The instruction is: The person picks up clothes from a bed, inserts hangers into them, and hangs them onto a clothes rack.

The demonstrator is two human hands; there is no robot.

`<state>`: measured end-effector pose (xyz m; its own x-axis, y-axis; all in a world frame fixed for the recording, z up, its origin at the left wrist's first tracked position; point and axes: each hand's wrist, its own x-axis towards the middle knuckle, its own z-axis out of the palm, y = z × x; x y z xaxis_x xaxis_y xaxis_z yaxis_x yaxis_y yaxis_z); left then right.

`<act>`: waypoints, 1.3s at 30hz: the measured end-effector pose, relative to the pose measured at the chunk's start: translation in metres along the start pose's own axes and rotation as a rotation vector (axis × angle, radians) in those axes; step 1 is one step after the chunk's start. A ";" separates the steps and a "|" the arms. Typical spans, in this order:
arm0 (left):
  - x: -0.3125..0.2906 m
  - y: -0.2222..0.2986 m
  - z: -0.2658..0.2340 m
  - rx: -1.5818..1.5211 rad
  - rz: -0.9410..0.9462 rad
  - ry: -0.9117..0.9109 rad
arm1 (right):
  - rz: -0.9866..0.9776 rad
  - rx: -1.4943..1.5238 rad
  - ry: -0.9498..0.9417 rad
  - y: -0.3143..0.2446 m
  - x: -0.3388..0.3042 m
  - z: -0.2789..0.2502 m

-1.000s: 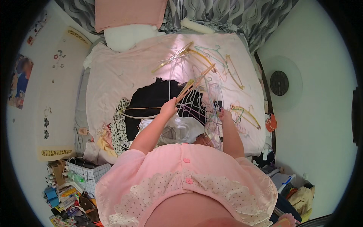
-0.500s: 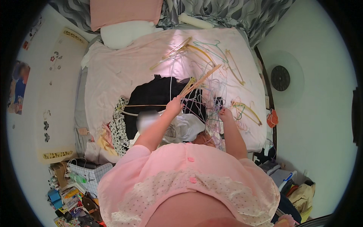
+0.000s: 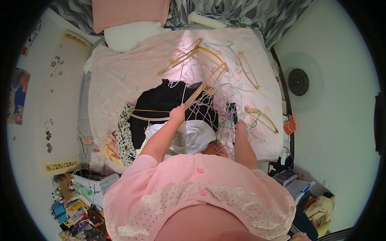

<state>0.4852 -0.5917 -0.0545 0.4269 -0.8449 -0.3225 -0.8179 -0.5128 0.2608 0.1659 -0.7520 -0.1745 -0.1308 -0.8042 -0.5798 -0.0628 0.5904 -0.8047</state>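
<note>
**Hanger being drawn out of a tangled pile on the bed**

Step in hand, as judged: separation of one hanger from the tangle. The left hand (image 3: 177, 114) is clenched around the lower end of a wooden hanger (image 3: 200, 91), which slants up and away from the hand, above the black garment (image 3: 165, 100). The right hand (image 3: 241, 127) rests at the near right edge of the hanger pile (image 3: 219, 86), touching a dark item among thin wire hangers; whether its fingers are closed on anything cannot be told.

Location: the wooden hanger lies at the left margin of the hanger pile, its far end still in among the wire hangers. The pile sits on the pink bedsheet (image 3: 120, 76), right of the black garment.

Next move, as judged: it calls for a steady pull with the left hand while the right holds the tangle down, since interlocked hooks are likely to drag neighbours along.

Count:
- Hands at work: two.
- Wooden or tan hangers discernible: roughly six; the exact number is obscured by overlap.
- Thin wire or plastic hangers: many, not countable.
- Garments beside the pile: one black, one white (image 3: 193, 134), one black-and-white patterned (image 3: 125, 134) at the left.
- Pillows beyond the pile: one white (image 3: 130, 35), one pink (image 3: 128, 11).
</note>
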 end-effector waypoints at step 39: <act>-0.033 0.029 0.012 -0.292 0.257 -0.089 | -0.346 -0.760 0.159 -0.021 -0.072 0.056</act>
<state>0.4428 -0.5767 -0.0475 0.1771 -0.9412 -0.2876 -0.7440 -0.3193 0.5869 0.2326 -0.7108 -0.1228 -0.1154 -0.9622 -0.2465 -0.7652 0.2444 -0.5956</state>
